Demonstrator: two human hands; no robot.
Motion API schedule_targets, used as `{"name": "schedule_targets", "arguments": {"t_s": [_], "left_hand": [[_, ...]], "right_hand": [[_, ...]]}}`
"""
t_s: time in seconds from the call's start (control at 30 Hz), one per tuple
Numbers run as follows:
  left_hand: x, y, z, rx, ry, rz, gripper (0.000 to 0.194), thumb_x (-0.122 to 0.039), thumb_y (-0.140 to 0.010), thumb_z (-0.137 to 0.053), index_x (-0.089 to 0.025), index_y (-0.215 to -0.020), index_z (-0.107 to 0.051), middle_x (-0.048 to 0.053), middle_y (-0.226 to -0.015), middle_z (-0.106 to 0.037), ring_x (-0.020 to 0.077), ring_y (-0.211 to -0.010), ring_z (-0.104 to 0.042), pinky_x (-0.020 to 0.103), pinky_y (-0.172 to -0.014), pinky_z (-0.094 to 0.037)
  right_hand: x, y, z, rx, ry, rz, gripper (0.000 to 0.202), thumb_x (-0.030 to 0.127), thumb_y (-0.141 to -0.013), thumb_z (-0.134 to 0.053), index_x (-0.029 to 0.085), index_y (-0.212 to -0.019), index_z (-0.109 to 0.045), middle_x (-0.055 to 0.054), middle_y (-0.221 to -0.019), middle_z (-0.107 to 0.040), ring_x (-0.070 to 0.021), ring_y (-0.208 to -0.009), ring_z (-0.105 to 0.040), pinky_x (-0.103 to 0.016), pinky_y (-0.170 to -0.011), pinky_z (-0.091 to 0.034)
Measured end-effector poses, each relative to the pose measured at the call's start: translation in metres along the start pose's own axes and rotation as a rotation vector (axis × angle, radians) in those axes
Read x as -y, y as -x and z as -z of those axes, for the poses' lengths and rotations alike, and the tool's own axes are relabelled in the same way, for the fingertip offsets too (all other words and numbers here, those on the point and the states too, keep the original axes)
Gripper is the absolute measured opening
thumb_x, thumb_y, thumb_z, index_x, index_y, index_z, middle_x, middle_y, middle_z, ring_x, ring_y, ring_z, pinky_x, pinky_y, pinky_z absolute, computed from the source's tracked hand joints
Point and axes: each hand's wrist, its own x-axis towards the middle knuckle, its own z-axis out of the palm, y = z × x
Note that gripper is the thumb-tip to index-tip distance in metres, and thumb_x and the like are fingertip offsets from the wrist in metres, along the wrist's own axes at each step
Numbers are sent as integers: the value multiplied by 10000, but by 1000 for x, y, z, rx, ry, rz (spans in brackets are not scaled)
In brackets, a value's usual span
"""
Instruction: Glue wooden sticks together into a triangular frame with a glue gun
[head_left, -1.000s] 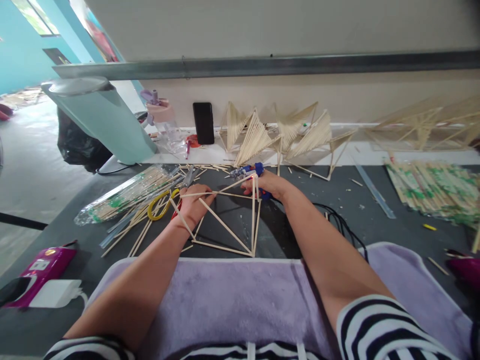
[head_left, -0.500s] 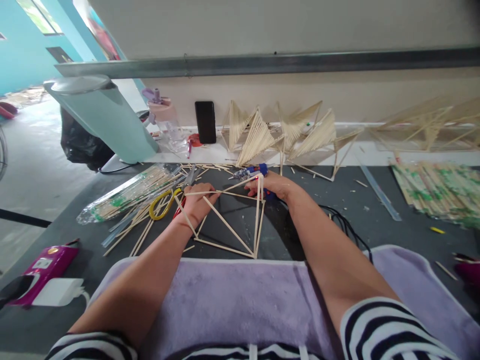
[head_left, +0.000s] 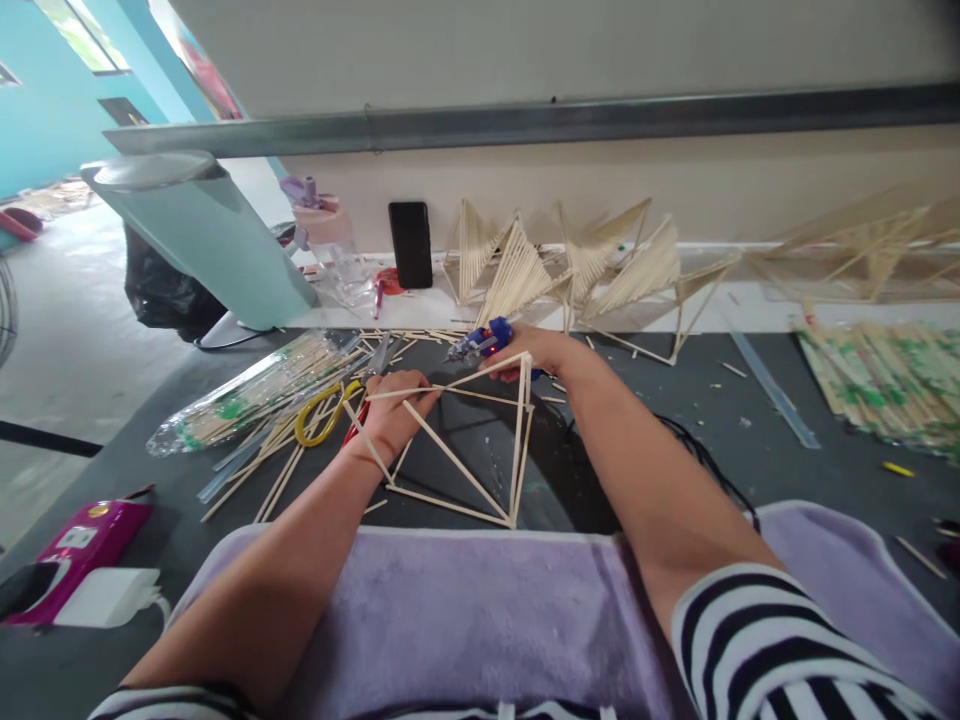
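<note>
A frame of thin wooden sticks point(head_left: 459, 461) stands on the dark table in front of me. My left hand point(head_left: 397, 405) is closed at its far left corner, fingers pinching the sticks there. Beyond the frame's far side, my right hand point(head_left: 534, 350) is wrapped round a blue glue gun point(head_left: 498, 336) with a small red light. The gun's nozzle points left, above the table and apart from the frame's left corner. Yellow-handled scissors point(head_left: 319, 415) lie just left of my left hand, among loose sticks point(head_left: 281, 478).
Finished stick structures point(head_left: 517, 270) line the wall beside a black phone point(head_left: 410, 245). Bagged sticks lie at left point(head_left: 247, 395) and right point(head_left: 885, 385). A black cable point(head_left: 701, 455) runs by my right forearm. A magenta power box point(head_left: 86, 545) sits at the left edge.
My right hand has lifted the glue gun slightly up and to the left. The left hand stays at the frame's corner, and the view has shifted a little.
</note>
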Motion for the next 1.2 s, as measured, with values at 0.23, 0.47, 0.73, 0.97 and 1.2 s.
{"name": "schedule_targets", "arguments": {"t_s": [0.23, 0.47, 0.73, 0.97, 1.2], "left_hand": [[1, 1, -3, -50, -11, -11, 236, -438, -887, -574, -220, -848, -657, 44, -907, -725, 257, -982, -646, 404, -904, -380], [0, -1, -3, -37, -28, 3, 223, -421, -878, -590, -213, -849, -664, 49, -918, -727, 260, -982, -649, 404, -898, -388], [3, -2, -7, -55, -20, -10, 228, -430, -869, -597, -215, -841, -666, 44, -892, -725, 265, -963, -653, 410, -887, -386], [7, -1, -12, -77, 0, -24, 217, -432, -859, -613, -221, -842, -662, 34, -880, -721, 255, -951, -649, 400, -876, -378], [6, -2, -10, -75, 5, -27, 213, -430, -859, -617, -222, -835, -656, 34, -876, -720, 248, -939, -650, 392, -860, -385]], "right_hand": [[-4, -7, -12, 45, 129, 3, 251, 318, -572, -837, 184, -539, -627, -7, -508, -615, -114, -438, -513, -245, -421, -433], [2, -3, -12, 79, 204, 30, 174, 268, -642, -763, 169, -604, -624, 29, -496, -581, -88, -450, -486, -214, -437, -402], [15, 7, -18, 35, 239, 53, 144, 166, -650, -693, 166, -578, -568, 51, -468, -529, -83, -447, -465, -211, -457, -384], [11, 1, -23, -12, 316, 26, 142, 102, -605, -650, 170, -545, -541, 48, -446, -505, -93, -427, -459, -217, -422, -358], [0, -7, -20, -36, 376, 4, 96, 138, -571, -601, 176, -523, -526, 32, -421, -503, -117, -415, -471, -235, -400, -341]]}}
